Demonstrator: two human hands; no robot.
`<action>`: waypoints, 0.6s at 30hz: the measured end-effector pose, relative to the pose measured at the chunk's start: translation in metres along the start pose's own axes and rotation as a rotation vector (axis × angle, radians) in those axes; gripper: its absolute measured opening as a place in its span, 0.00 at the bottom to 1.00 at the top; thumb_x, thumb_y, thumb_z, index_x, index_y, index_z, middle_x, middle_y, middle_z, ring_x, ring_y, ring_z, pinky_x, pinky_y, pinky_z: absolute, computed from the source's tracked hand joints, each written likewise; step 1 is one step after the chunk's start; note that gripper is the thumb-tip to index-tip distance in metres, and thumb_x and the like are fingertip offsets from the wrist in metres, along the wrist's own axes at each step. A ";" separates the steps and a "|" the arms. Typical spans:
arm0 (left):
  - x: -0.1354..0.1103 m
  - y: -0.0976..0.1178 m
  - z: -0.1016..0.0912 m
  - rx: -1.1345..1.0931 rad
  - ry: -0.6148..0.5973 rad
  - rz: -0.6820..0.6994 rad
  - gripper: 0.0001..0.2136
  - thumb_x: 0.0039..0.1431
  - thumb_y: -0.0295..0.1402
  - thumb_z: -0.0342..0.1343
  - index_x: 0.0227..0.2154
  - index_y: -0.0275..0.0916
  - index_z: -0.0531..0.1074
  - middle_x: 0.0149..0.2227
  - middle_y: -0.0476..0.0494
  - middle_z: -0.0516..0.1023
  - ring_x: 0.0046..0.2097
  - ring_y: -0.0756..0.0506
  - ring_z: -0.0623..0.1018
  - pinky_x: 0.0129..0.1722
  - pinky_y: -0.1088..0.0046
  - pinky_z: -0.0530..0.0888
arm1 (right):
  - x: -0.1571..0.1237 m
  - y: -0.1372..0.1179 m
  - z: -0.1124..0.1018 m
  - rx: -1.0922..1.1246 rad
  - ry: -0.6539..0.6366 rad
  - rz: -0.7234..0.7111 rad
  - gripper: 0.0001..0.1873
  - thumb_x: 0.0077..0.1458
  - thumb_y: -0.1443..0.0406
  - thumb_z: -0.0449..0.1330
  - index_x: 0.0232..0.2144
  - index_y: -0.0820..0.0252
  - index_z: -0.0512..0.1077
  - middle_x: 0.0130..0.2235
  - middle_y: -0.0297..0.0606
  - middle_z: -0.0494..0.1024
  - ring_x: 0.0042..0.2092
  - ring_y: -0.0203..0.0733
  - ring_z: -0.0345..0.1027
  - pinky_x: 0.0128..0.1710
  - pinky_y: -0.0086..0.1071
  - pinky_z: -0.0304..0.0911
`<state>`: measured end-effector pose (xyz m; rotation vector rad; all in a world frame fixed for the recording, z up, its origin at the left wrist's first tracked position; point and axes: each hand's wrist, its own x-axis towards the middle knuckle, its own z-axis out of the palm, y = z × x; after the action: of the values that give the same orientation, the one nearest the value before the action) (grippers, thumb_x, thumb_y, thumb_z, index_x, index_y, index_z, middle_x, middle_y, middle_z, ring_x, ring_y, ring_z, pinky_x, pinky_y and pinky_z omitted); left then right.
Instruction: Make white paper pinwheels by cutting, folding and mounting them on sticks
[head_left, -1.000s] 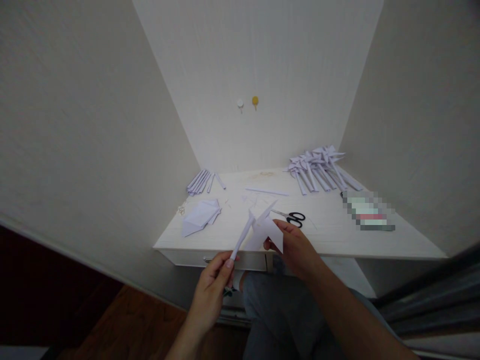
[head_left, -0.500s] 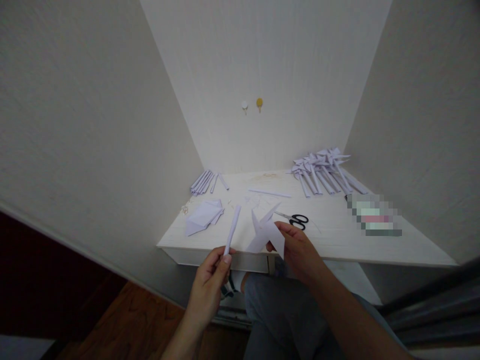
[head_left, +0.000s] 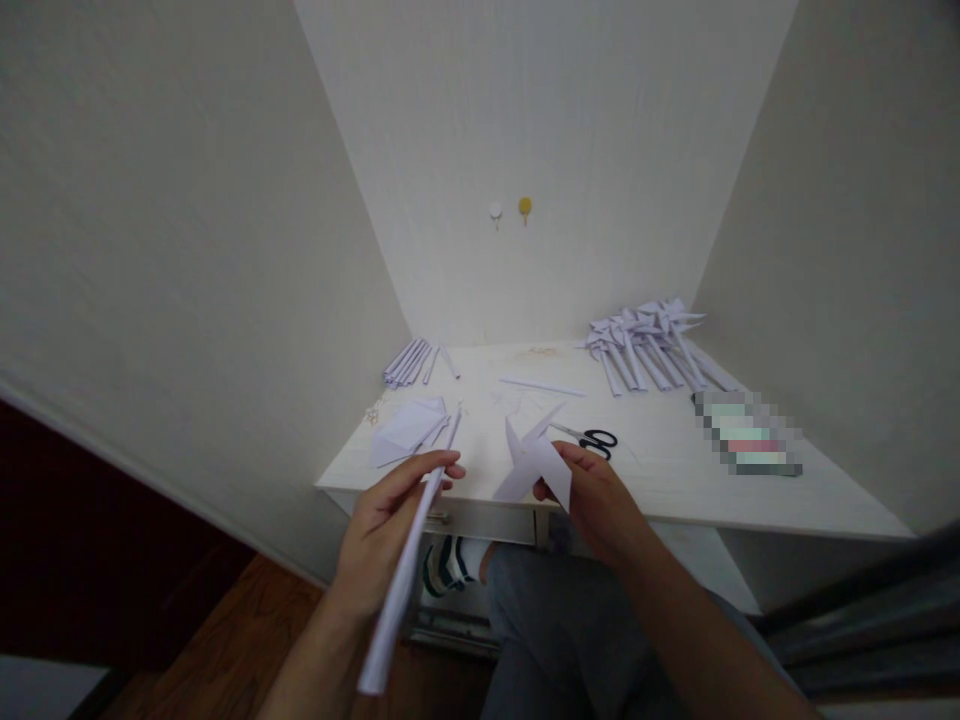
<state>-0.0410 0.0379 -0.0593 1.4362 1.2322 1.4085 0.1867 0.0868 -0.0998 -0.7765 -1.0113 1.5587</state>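
Note:
My left hand (head_left: 394,510) is closed around a white rolled paper stick (head_left: 401,590); the stick slants, its lower end hanging below the hand over the floor and its thin upper end above the desk. In my right hand (head_left: 589,490) is a folded white paper pinwheel head (head_left: 534,462), gripped at its right side with the blades pointing up and left. The two pieces are apart. Just behind the right hand lie black-handled scissors (head_left: 596,442), partly covered by the hand and the paper.
On the white desk (head_left: 675,480) lie a stack of paper sheets (head_left: 409,430), several rolled paper sticks (head_left: 409,362), a single stick (head_left: 541,386) and finished paper pinwheels (head_left: 645,345). A pixelated object (head_left: 750,435) rests at right. Walls enclose three sides.
My left hand has turned and moved left, and the paper stick now extends far below it instead of mostly above. The right hand and pinwheel head have hardly moved.

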 end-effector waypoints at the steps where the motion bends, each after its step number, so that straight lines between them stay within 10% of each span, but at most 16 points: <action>1: -0.002 0.001 0.000 -0.068 -0.051 -0.020 0.14 0.56 0.39 0.62 0.42 0.41 0.85 0.43 0.39 0.85 0.47 0.36 0.80 0.49 0.61 0.74 | 0.000 -0.001 0.000 -0.002 0.002 -0.001 0.15 0.47 0.53 0.70 0.28 0.60 0.80 0.23 0.33 0.74 0.27 0.36 0.64 0.31 0.31 0.59; 9: -0.009 0.005 0.017 -0.098 -0.119 -0.019 0.08 0.59 0.39 0.64 0.34 0.40 0.79 0.28 0.45 0.80 0.30 0.45 0.78 0.32 0.70 0.73 | -0.003 -0.002 0.003 0.017 -0.038 -0.028 0.14 0.50 0.54 0.70 0.27 0.59 0.80 0.23 0.32 0.74 0.25 0.35 0.62 0.31 0.31 0.61; 18: -0.020 0.002 0.024 -0.221 -0.063 -0.184 0.26 0.56 0.50 0.65 0.54 0.43 0.75 0.23 0.54 0.63 0.23 0.50 0.60 0.21 0.74 0.55 | -0.011 -0.007 0.007 0.006 -0.066 -0.061 0.11 0.53 0.57 0.69 0.28 0.58 0.81 0.25 0.31 0.76 0.28 0.35 0.64 0.33 0.29 0.62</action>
<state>-0.0159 0.0208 -0.0642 1.1768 1.1016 1.3190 0.1860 0.0755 -0.0909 -0.6877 -1.0677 1.5430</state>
